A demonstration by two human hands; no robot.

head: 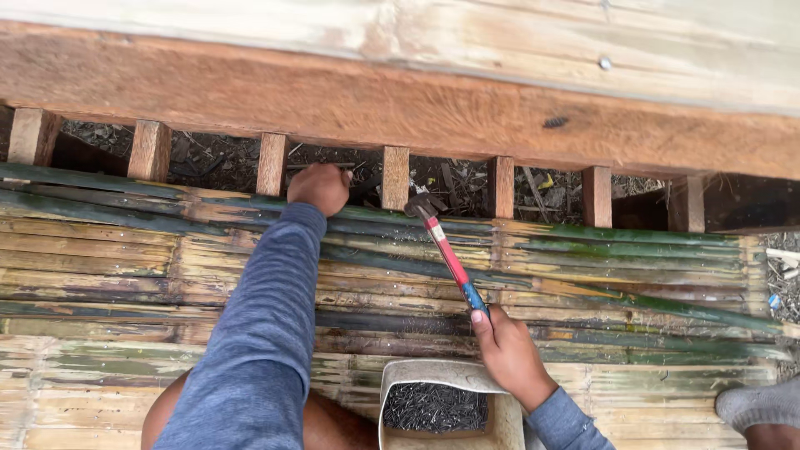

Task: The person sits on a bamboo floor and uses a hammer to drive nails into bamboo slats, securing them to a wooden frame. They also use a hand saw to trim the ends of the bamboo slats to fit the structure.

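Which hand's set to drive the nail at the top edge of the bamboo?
Right. The right hand holds the hammer, head up by the edge of the bamboo slats. The left hand rests at that edge, apparently steadying something too small to make out.

A floor of flattened bamboo strips (pixel 625 275), green and yellowish, fills the lower frame. Across the top runs a heavy wooden beam (pixel 350 100) with short joists (pixel 597 197) beneath; dirt and debris (pixel 208 158) show between them. Daylight is even.
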